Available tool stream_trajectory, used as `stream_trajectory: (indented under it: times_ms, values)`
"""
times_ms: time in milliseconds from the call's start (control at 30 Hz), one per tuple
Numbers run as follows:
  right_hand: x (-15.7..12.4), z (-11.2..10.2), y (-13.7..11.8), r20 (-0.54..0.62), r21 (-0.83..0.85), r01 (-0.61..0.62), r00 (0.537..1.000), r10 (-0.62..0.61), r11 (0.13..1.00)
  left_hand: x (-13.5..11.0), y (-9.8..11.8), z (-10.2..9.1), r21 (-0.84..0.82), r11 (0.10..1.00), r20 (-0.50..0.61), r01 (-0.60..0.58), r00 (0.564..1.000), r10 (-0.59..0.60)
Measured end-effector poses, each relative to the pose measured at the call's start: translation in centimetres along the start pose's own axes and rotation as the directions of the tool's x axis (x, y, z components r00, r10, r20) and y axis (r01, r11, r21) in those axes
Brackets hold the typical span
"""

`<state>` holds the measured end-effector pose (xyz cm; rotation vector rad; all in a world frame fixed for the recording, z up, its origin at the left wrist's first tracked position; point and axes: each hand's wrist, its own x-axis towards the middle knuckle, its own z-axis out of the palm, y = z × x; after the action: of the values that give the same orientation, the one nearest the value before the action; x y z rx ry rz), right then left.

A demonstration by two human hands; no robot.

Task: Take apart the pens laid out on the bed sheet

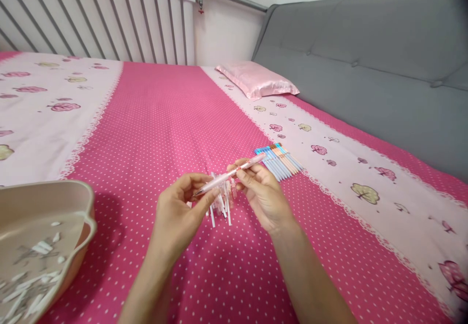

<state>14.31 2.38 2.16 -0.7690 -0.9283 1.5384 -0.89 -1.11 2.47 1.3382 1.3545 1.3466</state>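
A pale pink pen (229, 174) is held between my two hands, slanting up to the right, its pointed tip at the left. My left hand (185, 207) pinches the pen near the tip. At the other end, my right hand (261, 192) has thumb and fingers closed around the barrel. Below the pen lies a loose pile of clear, pink and white pen parts (223, 204), partly hidden by my fingers. Just beyond my right hand is a row of pens (280, 162) in blue, brown and peach tones, laid side by side on the bedspread.
A beige basin (78, 202) with small white and clear pieces (42, 248) stands at the lower left. The pink dotted bedspread (164, 109) covers the bed. A pink pillow (258, 78) lies by the grey headboard (365, 46). Behind is a white radiator (109, 19).
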Motion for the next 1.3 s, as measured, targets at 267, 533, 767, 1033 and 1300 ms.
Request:
stream_trajectory:
  times_ms: [267,533,767,1033,1300]
  values:
    - [-0.2,0.0,0.0,-0.002,-0.008,0.032,0.999,-0.032,0.999,0.0,0.1,-0.6,0.172,0.983,-0.005,0.058,0.998,-0.058]
    - [0.4,-1.1,-1.0,-0.116,0.073,0.069,0.991,-0.06,0.995,0.4,-1.1,-2.0,0.156,0.975,-0.075,0.159,0.986,-0.149]
    - [0.1,-0.5,0.2,0.034,-0.06,-0.105,0.994,0.108,0.993,0.4,-0.2,-1.7,0.416,0.905,0.057,0.089,0.991,-0.124]
    - [1.5,-2.7,0.3,-0.26,-0.096,0.074,0.961,-0.096,0.993,1.1,-1.8,-4.4,0.551,0.824,-0.113,0.133,0.99,-0.084]
    - [0.6,0.3,3.3,0.027,-0.336,-0.159,0.984,0.179,0.928,2.1,-3.4,-3.0,0.619,0.752,-0.136,0.226,0.974,-0.181]
